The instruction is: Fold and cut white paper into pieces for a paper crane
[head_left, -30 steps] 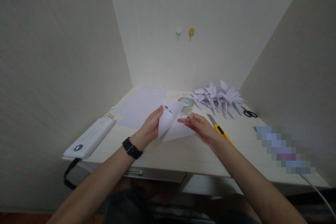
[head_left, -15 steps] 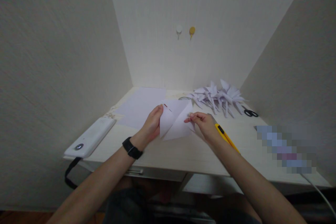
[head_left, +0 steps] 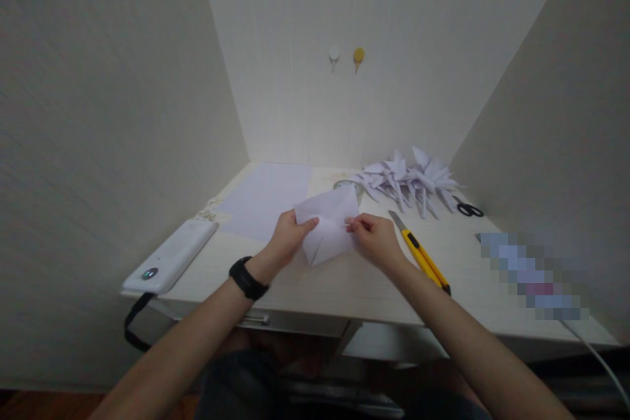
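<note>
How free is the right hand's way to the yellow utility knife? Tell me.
Probably free: the yellow utility knife lies bare on the desk just right of the right hand, nothing between. But that hand pinches the folded paper with the left hand.

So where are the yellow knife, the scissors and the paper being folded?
yellow utility knife (head_left: 422,257), head view, on its yellow handle.
black scissors (head_left: 468,210), head view, on the handle loops.
folded white paper (head_left: 329,226), head view, on its middle, between the two hands.

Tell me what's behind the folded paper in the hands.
Behind the folded paper a tape roll peeks out, mostly covered. Farther back lie folded paper cranes and flat sheets.
</note>
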The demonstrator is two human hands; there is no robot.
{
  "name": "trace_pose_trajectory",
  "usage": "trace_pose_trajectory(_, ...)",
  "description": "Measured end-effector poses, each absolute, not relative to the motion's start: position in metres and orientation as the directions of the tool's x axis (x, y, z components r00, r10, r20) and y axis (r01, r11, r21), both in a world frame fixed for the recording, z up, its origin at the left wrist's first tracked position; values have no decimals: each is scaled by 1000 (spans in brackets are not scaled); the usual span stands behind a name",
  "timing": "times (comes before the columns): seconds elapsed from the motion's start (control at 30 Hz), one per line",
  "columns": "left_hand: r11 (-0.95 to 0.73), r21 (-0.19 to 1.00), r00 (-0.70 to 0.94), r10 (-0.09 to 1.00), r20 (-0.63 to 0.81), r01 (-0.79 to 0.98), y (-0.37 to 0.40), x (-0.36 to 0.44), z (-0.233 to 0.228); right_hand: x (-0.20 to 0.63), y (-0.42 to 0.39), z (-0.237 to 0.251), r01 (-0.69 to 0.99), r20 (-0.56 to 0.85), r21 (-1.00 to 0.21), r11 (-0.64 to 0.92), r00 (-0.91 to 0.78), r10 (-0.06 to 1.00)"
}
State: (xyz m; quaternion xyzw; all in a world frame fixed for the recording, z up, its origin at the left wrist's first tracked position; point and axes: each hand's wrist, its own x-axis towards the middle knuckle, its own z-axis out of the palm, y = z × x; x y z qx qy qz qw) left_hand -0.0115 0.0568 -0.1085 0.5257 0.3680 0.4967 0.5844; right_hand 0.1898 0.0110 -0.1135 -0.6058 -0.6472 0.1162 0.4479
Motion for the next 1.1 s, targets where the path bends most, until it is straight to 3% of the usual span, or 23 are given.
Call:
trace_pose_trajectory(0.13, 29, 980, 345, 938, 42, -198, 63, -24, -93, 189, 11, -114, 745, 471, -624, 234, 119, 874)
trace_pose_trajectory(0.23, -186, 975, 213, 954, 209, -122, 75, -30, -68, 189, 10, -115, 778, 508, -557, 291, 42, 860)
trace_pose_trajectory(0.33, -471, 873, 144, 880, 453, 131, 84, -25, -43, 188, 7, -115, 792, 545, -477, 380, -73, 835)
trace_pose_trajectory(0.43, -633, 756, 376, 750, 544, 169, 89, -8, -30, 187, 4, -114, 784, 566, -416, 460, -172, 806)
trace_pose_trajectory(0.57, -728, 675, 718, 532, 448, 119, 94, 17, -33, 185, -1, -110, 736, 592, -411, 539, -235, 771)
trace_pose_trajectory(0.67, -794, 599, 830, 398, 390, 100, 95, 25, -44, 186, -2, -107, 698, 584, -495, 517, -173, 793)
trace_pose_trajectory(0.8, -770, 556, 693, 585, 421, 312, 86, 24, -69, 191, 4, -108, 568, 492, -732, 377, 57, 869)
trace_pose_trajectory(0.87, -753, 571, 656, 616, 436, 328, 80, 22, -82, 195, 10, -111, 443, 411, -845, 299, 181, 894)
trace_pose_trajectory(0.97, -777, 558, 708, 567, 422, 291, 72, 21, -99, 198, 18, -114, 200, 261, -957, 212, 270, 927)
trace_pose_trajectory(1.1, -799, 539, 734, 530, 425, 265, 64, 23, -108, 197, 19, -111, -105, -31, -994, -7, 224, 974)
